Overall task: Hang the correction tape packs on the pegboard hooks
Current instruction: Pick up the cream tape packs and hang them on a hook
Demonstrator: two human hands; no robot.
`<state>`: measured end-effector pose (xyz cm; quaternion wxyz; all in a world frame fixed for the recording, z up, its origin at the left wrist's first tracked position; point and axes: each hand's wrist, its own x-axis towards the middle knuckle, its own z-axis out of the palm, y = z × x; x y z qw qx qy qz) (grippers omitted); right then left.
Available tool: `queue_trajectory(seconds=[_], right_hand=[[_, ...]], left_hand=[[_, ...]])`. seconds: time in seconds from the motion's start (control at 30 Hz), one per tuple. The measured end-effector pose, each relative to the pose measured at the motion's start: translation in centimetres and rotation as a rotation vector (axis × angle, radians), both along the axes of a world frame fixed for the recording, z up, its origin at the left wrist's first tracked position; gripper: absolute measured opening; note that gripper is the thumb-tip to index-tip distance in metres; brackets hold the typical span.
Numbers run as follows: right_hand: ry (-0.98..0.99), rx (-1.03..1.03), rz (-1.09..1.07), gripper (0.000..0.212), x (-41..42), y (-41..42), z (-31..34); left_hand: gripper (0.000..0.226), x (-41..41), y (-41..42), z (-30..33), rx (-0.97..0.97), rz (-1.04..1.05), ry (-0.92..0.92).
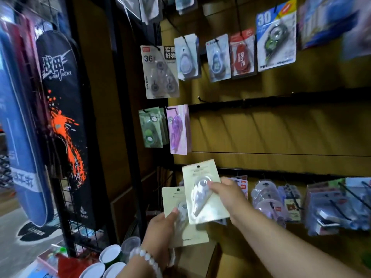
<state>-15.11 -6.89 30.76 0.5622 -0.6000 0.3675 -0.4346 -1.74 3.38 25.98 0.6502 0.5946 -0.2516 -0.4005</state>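
While the right hand (pixel 224 194) grips one cream correction tape pack (pixel 204 191) by its right edge, thumb on the clear blister, the pack stands tilted in front of the wooden display wall (pixel 281 129), below the row of hanging goods. Its punched hang hole faces up and sits on no hook. The left hand (pixel 162 227) is closed around a second cream pack (pixel 180 219), thumb pressed on the card face; this pack lies partly behind the first, lower and to the left. A white bead bracelet (pixel 147 259) circles the left wrist. On the wall, a purple pack (pixel 178 129) and a green pack (pixel 151 127) hang from hooks just above the hands. Further packs hang in the upper row, and black hooks (pixel 345 189) at lower right carry blister goods. A dark racket bag (pixel 62 109) hangs on the wire rack at left.
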Motion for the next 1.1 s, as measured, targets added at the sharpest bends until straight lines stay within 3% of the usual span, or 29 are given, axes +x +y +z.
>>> queue_trajectory(seconds=[0.13, 0.43, 0.8, 0.93, 1.1], right_hand=[[-0.029, -0.199, -0.061, 0.017, 0.6, -1.2, 6.0], [-0.112, -0.374, -0.089, 0.007, 1.6, -2.9, 14.8], [-0.127, -0.306, -0.11, 0.006, 3.3, -5.1, 13.9], [-0.09, -0.262, -0.226, 0.006, 3.9, -6.5, 13.8], [0.091, -0.21, -0.328, 0.028, 4.0, -8.4, 13.3]], left_hand=[[0.021, 0.4, 0.2, 2.4, -0.033, 0.014, -0.069], [0.02, 1.1, -0.2, 3.5, -0.065, 0.03, -0.085], [0.022, 0.7, -0.3, 3.0, -0.084, -0.022, -0.063], [0.022, 0.6, -0.4, 2.6, -0.094, -0.035, -0.052], [0.021, 0.4, -0.1, 2.2, -0.06, -0.049, -0.077]])
